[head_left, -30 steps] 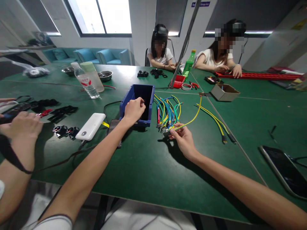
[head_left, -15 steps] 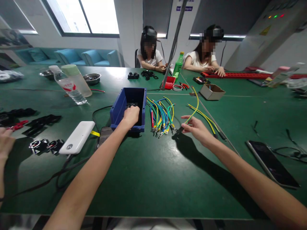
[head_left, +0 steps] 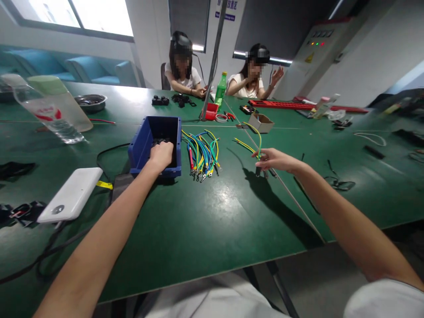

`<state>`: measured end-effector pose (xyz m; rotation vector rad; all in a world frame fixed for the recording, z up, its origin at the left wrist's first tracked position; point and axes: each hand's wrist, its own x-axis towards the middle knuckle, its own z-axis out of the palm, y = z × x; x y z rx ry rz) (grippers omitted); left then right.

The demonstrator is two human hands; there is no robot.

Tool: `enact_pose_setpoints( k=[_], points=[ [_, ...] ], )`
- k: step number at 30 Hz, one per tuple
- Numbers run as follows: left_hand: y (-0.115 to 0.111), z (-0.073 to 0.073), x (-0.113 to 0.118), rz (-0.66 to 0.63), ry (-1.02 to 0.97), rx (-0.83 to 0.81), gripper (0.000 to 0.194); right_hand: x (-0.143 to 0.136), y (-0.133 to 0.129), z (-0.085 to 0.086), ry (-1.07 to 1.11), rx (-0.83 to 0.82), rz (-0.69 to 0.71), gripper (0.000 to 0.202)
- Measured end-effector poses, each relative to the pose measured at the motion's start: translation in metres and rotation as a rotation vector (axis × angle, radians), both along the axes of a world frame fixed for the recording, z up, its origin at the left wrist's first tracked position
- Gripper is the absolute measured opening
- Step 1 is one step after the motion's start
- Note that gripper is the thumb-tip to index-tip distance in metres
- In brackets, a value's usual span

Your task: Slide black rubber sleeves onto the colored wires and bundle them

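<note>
Fingers of your right hand (head_left: 272, 160) pinch a yellow-green wire (head_left: 260, 140), forearm slanting inward; your left hand (head_left: 161, 155) reaches knuckles-up inside the blue bin (head_left: 172, 171), its grip impossible to tell

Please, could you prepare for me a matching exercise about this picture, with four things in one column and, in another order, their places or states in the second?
Column A
1. Left hand
2. Bundle of coloured wires
3. White device
4. Right hand

Column B
a. Holding a yellow wire that curves upward
b. Lying to the left of the blue bin
c. Reaching inside the bin
d. Lying just right of the bin

Right pairs: 1-c, 2-d, 3-b, 4-a
</note>
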<state>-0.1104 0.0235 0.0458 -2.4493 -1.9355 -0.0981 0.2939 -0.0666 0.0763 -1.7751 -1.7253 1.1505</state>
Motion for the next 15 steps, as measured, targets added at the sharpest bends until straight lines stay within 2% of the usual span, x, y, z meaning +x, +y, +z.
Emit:
enact_pose_setpoints(
  k=[5, 12, 15],
  points=[
    [-0.003, 0.002, 0.0, 0.025, -0.005, -0.017, 0.031, 0.019, 0.011, 0.011, -0.113, -0.115, 0.05, 0.049],
    [-0.005, 0.002, 0.0, 0.028, 0.009, 0.006, 0.028, 0.034, 0.026, -0.005, -0.298, -0.211, 0.117, 0.017],
    [-0.007, 0.004, 0.0, 0.022, 0.001, 0.025, 0.028, 0.037, 0.03, -0.01, -0.339, -0.212, 0.129, 0.017]
  ],
)
